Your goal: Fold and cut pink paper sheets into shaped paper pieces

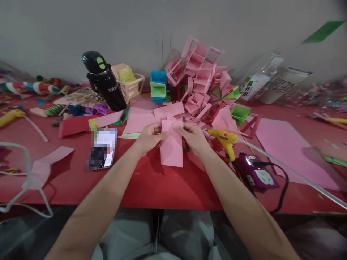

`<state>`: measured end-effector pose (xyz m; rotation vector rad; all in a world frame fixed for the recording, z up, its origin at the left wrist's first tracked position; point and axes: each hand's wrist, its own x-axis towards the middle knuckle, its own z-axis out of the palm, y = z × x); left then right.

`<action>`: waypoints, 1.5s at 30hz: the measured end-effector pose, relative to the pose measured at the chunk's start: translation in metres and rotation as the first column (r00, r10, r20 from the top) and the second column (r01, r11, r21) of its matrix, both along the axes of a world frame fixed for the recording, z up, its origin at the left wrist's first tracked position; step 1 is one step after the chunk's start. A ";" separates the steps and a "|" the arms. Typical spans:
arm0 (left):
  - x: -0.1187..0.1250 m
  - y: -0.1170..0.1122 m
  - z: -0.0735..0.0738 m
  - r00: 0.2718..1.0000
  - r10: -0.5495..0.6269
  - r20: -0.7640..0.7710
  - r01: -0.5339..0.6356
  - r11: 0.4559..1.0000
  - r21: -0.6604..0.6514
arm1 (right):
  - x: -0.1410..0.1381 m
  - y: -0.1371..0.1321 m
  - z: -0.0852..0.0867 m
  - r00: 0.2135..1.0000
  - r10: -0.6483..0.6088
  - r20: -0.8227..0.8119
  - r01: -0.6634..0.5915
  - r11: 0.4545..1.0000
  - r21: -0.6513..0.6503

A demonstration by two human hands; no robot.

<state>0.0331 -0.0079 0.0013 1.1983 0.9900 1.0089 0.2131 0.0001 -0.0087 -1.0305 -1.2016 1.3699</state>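
Note:
A strip of pink paper (171, 150) hangs between my two hands over the red table, its long side running towards me. My left hand (150, 137) pinches its left edge near the far end, thumb on top. On the opposite edge, my right hand (193, 135) grips it the same way, with the thumb lying on the paper. Loose pink sheets (139, 119) lie just beyond my hands. Behind them rises a heap of folded pink paper boxes (202, 77). To the right of my right hand lies a yellow glue gun (225, 139), a clear glue stick trailing from it.
A phone (110, 144) lies left of my left arm. A black bottle (105, 85) stands at the back. On the right are a purple power socket box (257, 173) with a cable and a large pink sheet (292, 148). White wire (27, 173) loops at the left edge.

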 end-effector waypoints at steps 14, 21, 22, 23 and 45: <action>0.001 -0.001 0.002 0.991 0.135 0.020 -0.136 0.988 0.080 | 0.000 -0.003 -0.002 0.986 -0.026 0.166 0.014 0.997 0.075; -0.001 -0.001 0.003 0.990 0.140 0.025 -0.142 0.984 0.106 | 0.000 -0.003 0.000 0.987 -0.028 0.157 0.011 0.994 0.110; -0.001 -0.001 0.003 0.990 0.139 0.022 -0.141 0.984 0.110 | 0.000 -0.003 0.001 0.987 -0.024 0.158 0.003 0.992 0.128; -0.001 -0.001 0.004 0.990 0.140 0.020 -0.141 0.983 0.114 | 0.000 -0.004 0.002 0.987 -0.017 0.158 -0.005 0.990 0.143; -0.005 -0.007 0.010 0.993 0.116 0.004 -0.114 0.968 0.222 | -0.002 -0.014 0.016 0.982 -0.086 0.170 0.039 0.964 0.261</action>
